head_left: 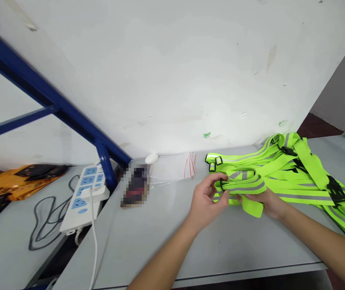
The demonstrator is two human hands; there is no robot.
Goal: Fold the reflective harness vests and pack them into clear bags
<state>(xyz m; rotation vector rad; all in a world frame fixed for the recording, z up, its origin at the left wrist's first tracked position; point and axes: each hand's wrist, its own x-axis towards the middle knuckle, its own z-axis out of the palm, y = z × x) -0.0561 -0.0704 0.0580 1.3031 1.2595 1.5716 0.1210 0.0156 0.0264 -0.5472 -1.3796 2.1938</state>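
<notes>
A folded bundle of neon green strap (244,186) with a grey reflective stripe is held between both hands above the table. My left hand (206,201) pinches its left end by a black buckle, thumb and fingers closed on it. Against the right underside of the bundle, my right hand (267,201) is wrapped, its fingers partly hidden by the strap. One loop of strap hangs below the bundle. Behind and to the right, a heap of similar green straps (308,161) with black buckles lies on the table.
Clear plastic bags (172,167) with red edges lie near the wall, beside a white rounded object (151,158) and a pixelated item (135,186). Further left are a blue metal frame (106,165), a white power strip (83,201) with cables, and orange packages (18,183).
</notes>
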